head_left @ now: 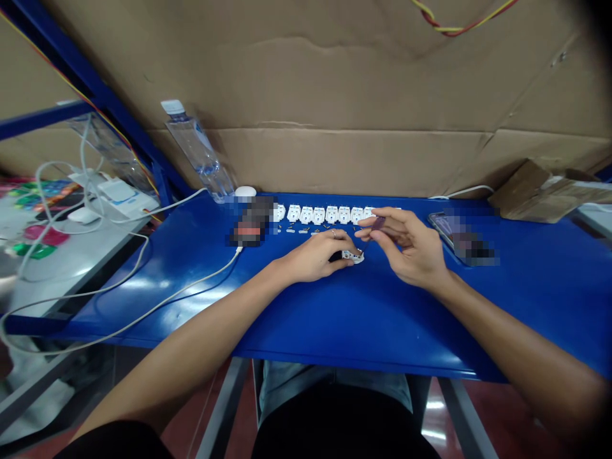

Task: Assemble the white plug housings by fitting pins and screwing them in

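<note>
Evidently, close work over the blue surface [382,325]. Left hand [313,256]: grip closed, thumb and fingers pinching a small white piece [352,257] just above or on the surface; which of the two, I cannot tell from where I stand. Right hand [415,247]: fingertips pressed together on the purplish handle of a slim tool [377,224], probably a screwdriver, its thin shaft slanting down to the white piece. Whether the tip touches is too small to make out.

Behind the hands, along the back, a row of similar white pieces [332,214], small bits [291,231] lying in front of them. Left of the row, a phone [248,223] with a cable; right of the hands, another phone [461,241].

Handling, judged: the piece looks light and stiff, likely hard plastic, a little slippery; its thin edges might chip. Best held by its outer sides, middle left clear. The tool seems light too; take it by the handle, not the shaft.
</note>
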Demonstrator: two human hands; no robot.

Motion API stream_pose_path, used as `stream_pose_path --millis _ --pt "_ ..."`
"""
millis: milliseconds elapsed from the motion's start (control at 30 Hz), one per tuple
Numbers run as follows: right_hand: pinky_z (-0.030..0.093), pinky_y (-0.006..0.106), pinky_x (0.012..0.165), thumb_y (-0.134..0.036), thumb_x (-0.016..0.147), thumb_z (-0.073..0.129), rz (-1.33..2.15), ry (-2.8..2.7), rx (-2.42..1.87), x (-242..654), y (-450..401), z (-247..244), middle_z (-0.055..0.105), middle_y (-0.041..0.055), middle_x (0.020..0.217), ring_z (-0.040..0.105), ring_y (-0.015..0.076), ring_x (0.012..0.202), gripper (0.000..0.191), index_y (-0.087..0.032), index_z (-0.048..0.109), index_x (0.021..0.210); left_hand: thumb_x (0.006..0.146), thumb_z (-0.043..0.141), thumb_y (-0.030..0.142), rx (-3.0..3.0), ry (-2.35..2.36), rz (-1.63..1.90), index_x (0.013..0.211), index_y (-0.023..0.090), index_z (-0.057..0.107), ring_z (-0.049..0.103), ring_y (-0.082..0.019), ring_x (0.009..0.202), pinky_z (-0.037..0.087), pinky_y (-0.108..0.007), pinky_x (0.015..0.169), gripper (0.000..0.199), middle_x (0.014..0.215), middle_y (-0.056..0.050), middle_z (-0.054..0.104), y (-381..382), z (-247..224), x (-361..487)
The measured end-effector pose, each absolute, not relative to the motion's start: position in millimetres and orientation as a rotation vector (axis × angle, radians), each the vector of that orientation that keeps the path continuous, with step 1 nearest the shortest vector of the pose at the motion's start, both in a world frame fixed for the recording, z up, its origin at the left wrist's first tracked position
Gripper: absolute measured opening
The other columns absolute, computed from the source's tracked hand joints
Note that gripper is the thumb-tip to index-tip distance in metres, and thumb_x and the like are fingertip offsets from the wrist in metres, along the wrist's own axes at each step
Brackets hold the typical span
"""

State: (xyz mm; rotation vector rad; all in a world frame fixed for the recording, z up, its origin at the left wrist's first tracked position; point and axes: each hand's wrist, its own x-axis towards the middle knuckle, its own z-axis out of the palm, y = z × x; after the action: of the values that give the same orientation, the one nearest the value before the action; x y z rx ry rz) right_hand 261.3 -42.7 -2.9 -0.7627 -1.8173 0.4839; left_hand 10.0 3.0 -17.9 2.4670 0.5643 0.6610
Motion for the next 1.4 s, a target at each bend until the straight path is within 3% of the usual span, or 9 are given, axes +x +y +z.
stream_pose_path --millis 100,233,433,600,700,800,1000,1200,1400 --pt "0.078 0.043 0.098 -0.019 0.110 0.073 0.560 -1.827 -0.705 263.3 -40.3 -6.5 0.082 0.0047 0.138 0.087 0.0235 0.117 0.048 -0.037 0.066 0.154 0.112 0.076 0.023 2.485 0.576 0.667 0.128 0.023 0.083 0.076 -0.027 0.129 0.061 -0.047 0.117 0.018 0.137 -0.010 0.078 2.7 -17.3 9.5" --pt "0.079 0.037 0.081 -0.018 0.100 0.087 0.409 -1.757 -0.742 261.1 -41.0 -8.6 0.084 0.0013 0.121 0.086 0.0219 0.104 0.048 -0.039 0.077 0.142 0.112 0.075 0.024 2.498 0.581 0.646 0.130 0.023 0.083 0.075 -0.028 0.129 0.061 -0.048 0.117 0.019 0.135 -0.010 0.078 3.2 -17.4 9.0" --pt "0.079 0.044 0.098 -0.016 0.108 0.074 0.648 -1.763 -0.690 260.3 -41.9 -7.0 0.079 0.0041 0.143 0.086 0.0252 0.122 0.056 -0.041 0.064 0.158 0.112 0.075 0.023 2.492 0.579 0.653 0.130 0.023 0.083 0.075 -0.028 0.130 0.062 -0.048 0.116 0.020 0.135 -0.010 0.079 3.7 -20.0 8.7" --pt "0.080 0.038 0.082 -0.015 0.099 0.086 0.428 -1.749 -0.722 260.8 -43.1 -3.2 0.082 0.0016 0.125 0.086 0.0216 0.104 0.053 -0.040 0.078 0.145 0.113 0.074 0.025 2.498 0.562 0.665 0.131 0.023 0.084 0.075 -0.027 0.130 0.061 -0.048 0.118 0.020 0.137 -0.010 0.079 2.8 -18.8 8.7" --pt "0.080 0.042 0.094 -0.015 0.106 0.077 0.554 -1.743 -0.733 260.4 -44.1 -4.2 0.084 0.0031 0.128 0.088 0.0238 0.113 0.059 -0.039 0.066 0.159 0.113 0.075 0.025 2.494 0.560 0.683 0.130 0.023 0.083 0.076 -0.027 0.131 0.062 -0.049 0.117 0.020 0.136 -0.011 0.080 2.1 -18.4 8.1" --pt "0.078 0.048 0.105 -0.017 0.109 0.071 0.673 -1.773 -0.702 259.8 -44.6 -4.1 0.081 0.0069 0.138 0.085 0.0271 0.126 0.050 -0.034 0.065 0.155 0.112 0.077 0.025 2.493 0.583 0.692 0.128 0.024 0.084 0.076 -0.028 0.132 0.063 -0.049 0.116 0.018 0.134 -0.010 0.082 1.8 -18.8 7.4" --pt "0.081 0.039 0.081 -0.020 0.099 0.087 0.450 -1.749 -0.753 258.7 -46.5 0.1 0.082 0.0038 0.125 0.086 0.0226 0.104 0.043 -0.038 0.081 0.139 0.112 0.077 0.026 2.518 0.582 0.681 0.132 0.024 0.083 0.077 -0.027 0.129 0.062 -0.047 0.116 0.021 0.134 -0.010 0.081 3.3 -18.7 7.4" --pt "0.078 0.044 0.102 -0.018 0.108 0.073 0.602 -1.803 -0.745 264.4 -43.3 -4.3 0.084 0.0068 0.135 0.088 0.0244 0.117 0.058 -0.034 0.062 0.163 0.111 0.077 0.025 2.492 0.572 0.680 0.128 0.023 0.083 0.077 -0.026 0.131 0.062 -0.046 0.117 0.018 0.136 -0.009 0.081 2.8 -18.0 7.3" --pt "0.081 0.041 0.082 -0.019 0.100 0.085 0.390 -1.789 -0.741 263.3 -43.7 -4.7 0.084 0.0030 0.121 0.086 0.0230 0.102 0.050 -0.038 0.077 0.146 0.113 0.075 0.025 2.531 0.570 0.673 0.131 0.023 0.083 0.076 -0.026 0.128 0.062 -0.046 0.115 0.020 0.136 -0.010 0.080 1.2 -16.7 7.6"
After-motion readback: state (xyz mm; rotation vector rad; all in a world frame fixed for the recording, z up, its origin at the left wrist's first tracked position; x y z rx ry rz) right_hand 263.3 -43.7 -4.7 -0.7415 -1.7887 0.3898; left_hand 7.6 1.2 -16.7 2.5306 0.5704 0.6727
